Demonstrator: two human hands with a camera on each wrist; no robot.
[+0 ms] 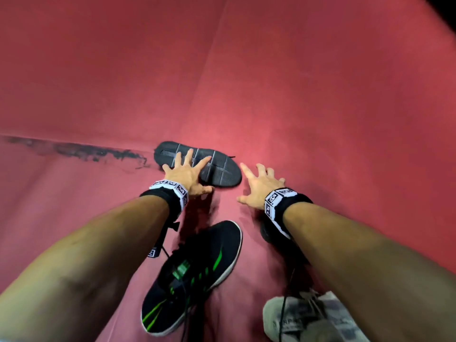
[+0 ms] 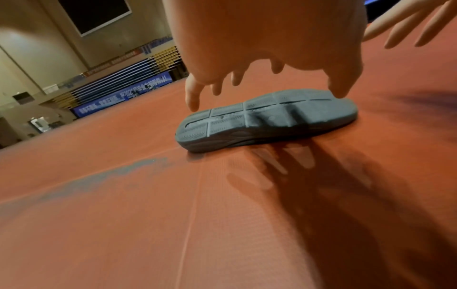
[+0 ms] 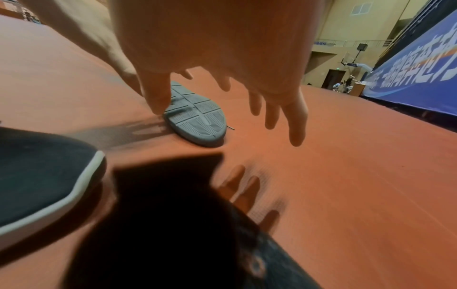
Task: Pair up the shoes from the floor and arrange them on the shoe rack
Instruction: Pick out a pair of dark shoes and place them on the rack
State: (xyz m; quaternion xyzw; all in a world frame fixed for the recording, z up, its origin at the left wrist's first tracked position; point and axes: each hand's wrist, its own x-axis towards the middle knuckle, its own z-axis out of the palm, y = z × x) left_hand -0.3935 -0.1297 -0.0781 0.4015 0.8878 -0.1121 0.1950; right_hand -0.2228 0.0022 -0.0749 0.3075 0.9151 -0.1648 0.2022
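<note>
A dark grey shoe lies sole-up on the red floor. My left hand is spread over it with straight fingers. In the left wrist view the thumb reaches the edge of the sole, and the other fingertips hover just above it. My right hand is spread open just right of the shoe's toe and holds nothing. The shoe rack is out of view.
A black shoe with green stripes lies near me between my forearms. Another dark shoe sits under my right wrist. A pale patterned shoe is at the bottom right. A dark stain marks the floor on the left.
</note>
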